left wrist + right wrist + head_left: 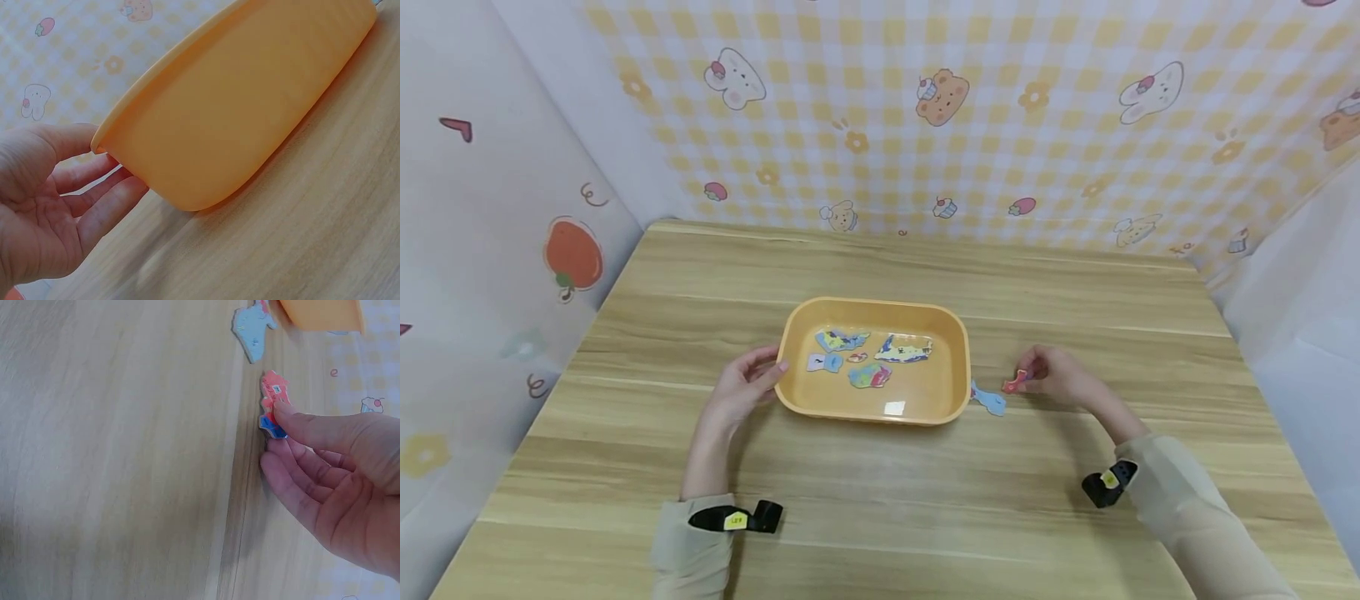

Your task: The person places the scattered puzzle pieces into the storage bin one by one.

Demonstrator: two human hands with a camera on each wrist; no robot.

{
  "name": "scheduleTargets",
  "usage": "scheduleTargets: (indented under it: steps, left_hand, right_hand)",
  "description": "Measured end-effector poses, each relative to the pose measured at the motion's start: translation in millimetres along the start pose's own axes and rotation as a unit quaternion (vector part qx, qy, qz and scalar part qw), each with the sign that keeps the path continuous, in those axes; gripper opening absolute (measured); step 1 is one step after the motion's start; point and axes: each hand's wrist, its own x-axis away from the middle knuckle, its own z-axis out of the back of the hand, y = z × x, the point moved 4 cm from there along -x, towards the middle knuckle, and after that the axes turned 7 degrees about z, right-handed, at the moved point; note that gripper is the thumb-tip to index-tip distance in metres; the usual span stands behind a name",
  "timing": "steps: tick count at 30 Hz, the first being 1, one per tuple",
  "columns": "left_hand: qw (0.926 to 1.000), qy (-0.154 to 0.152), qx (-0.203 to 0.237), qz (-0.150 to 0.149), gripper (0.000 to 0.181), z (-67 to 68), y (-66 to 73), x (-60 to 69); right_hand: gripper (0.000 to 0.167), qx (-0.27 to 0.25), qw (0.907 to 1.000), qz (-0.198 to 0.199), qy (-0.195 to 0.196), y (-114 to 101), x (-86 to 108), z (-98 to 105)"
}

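A yellow plastic tray stands on the table with several printed puzzle pieces lying in it. At its left end, my left hand grips the rim, thumb on top and fingers against the outer wall. To the right of the tray, my right hand pinches a red and blue puzzle piece between thumb and fingers, close to the tabletop. A light-blue puzzle piece lies on the table between that hand and the tray, close by the tray's right end.
The wood-grain table reaches back to a yellow checked cloth printed with cartoon animals. White sheets hang at both sides. Inside the tray are a yellow and blue piece and a green and pink piece, among others.
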Motion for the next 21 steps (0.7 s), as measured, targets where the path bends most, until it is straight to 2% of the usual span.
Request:
scheduleTargets:
  steps: [5, 9, 11, 17, 21]
  left_hand:
    - [1.0000, -0.004, 0.001, -0.005, 0.055, 0.4, 1.6, -0.3]
    - [1.0000, -0.003, 0.000, -0.006, 0.056, 1.0, 2.4, -0.5]
    - [1.0000, -0.002, -0.002, -0.006, 0.055, 1.2, 2.4, -1.0]
    - [1.0000, 0.001, -0.007, -0.005, 0.054, 0.1, 0.8, -2.5]
    - [1.0000, -0.001, -0.006, -0.006, 0.055, -0.3, -1.6, -2.6]
  right_hand:
    - [0.017, -0.043, 0.9987, 0.013, -0.024, -2, 0.2, 4]
    - [0.021, -0.095, 0.9949, 0.000, -0.036, -7, -1.2, 11]
    - [0.024, -0.104, 0.9939, -0.009, -0.035, -12, -3.1, 17]
    - [0.031, -0.127, 0.9907, -0.022, -0.043, -35, -11.3, 28]
    - [0.030, -0.137, 0.9889, -0.014, -0.055, -56, -20.8, 29]
